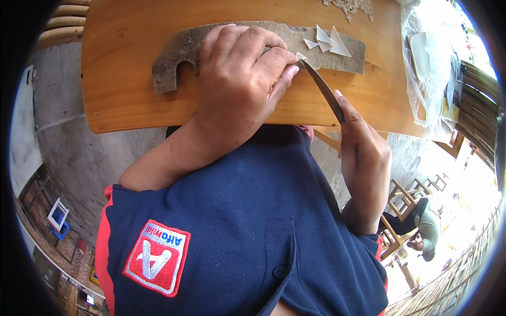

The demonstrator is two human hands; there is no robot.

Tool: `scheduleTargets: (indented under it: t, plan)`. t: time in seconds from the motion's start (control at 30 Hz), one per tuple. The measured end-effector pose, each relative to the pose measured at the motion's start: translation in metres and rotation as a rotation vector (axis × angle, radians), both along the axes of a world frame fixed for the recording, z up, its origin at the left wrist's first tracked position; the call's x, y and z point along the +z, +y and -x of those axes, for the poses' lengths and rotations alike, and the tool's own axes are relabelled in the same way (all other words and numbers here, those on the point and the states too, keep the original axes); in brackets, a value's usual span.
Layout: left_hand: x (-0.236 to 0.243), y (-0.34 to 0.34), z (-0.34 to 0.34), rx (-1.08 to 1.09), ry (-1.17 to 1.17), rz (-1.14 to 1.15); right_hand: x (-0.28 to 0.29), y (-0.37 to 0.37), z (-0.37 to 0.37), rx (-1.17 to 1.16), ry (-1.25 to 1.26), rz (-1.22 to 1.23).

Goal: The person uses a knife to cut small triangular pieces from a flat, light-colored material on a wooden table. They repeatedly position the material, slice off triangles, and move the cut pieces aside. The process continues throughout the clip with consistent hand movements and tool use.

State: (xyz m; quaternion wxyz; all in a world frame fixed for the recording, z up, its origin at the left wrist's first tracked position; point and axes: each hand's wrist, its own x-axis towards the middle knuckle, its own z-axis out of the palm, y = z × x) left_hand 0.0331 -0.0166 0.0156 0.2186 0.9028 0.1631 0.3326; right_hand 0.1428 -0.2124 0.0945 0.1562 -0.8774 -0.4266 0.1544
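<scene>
A worn wooden board (345, 58) with a hooked notch at its left end lies on the table near its front edge. My left hand (240, 68) is closed over the middle of this board, fingers bent and pressed together. From its fingertips pokes a small thin white piece (301, 56); the rest of it is hidden. My right hand (363, 145) grips the handle of a narrow curved knife (322, 87), whose tip meets the board's edge by that white piece. Several thin white triangular pieces (337, 43) rest on the right part of the board.
The orange-brown wooden table (132, 63) carries more white scraps (350, 6) at its far edge. A clear plastic bag (421, 68) hangs over its right side. Another person (424, 226) sits among wooden stools at the lower right.
</scene>
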Motion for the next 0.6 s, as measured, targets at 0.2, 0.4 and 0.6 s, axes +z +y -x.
scheduleTargets:
  t: [0.2,0.4,0.6]
  plan:
    - [0.001,0.0,0.001,-0.008,-0.007,0.011,0.001,0.002,-0.003,-0.026,0.026,-0.011]
    - [0.001,0.001,0.003,-0.036,-0.014,0.024,-0.002,0.005,-0.01,0.018,-0.053,-0.076]
    - [0.002,0.002,0.004,-0.045,0.001,0.016,0.001,0.012,-0.022,0.119,-0.112,-0.017]
